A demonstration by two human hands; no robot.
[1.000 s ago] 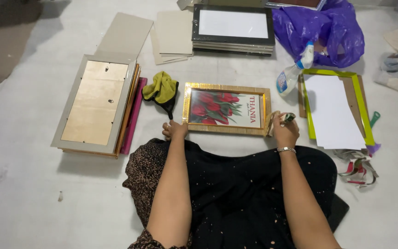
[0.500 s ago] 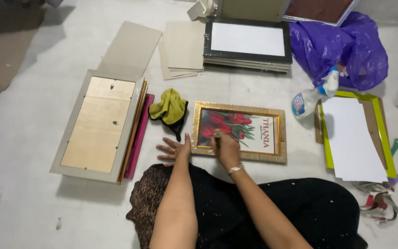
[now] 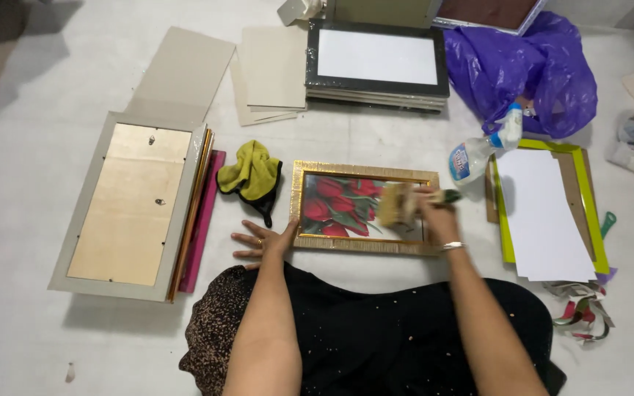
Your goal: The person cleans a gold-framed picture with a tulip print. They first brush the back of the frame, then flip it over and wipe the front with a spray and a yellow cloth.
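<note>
Lying under brush-gripping fingers (image 3: 434, 213): gold frame (image 3: 365, 207)

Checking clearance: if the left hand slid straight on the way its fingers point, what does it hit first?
Probably the pink frame edge under the face-down frame stack; bare floor lies between it and the left hand.

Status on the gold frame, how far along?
Done: the gold-edged picture frame with red flowers lies face up on the white floor sheet. In hand: left hand braces its corner; right hand runs a blurred brush over the glass. Left: yellow-green cloth and spray bottle lie unused.
</note>
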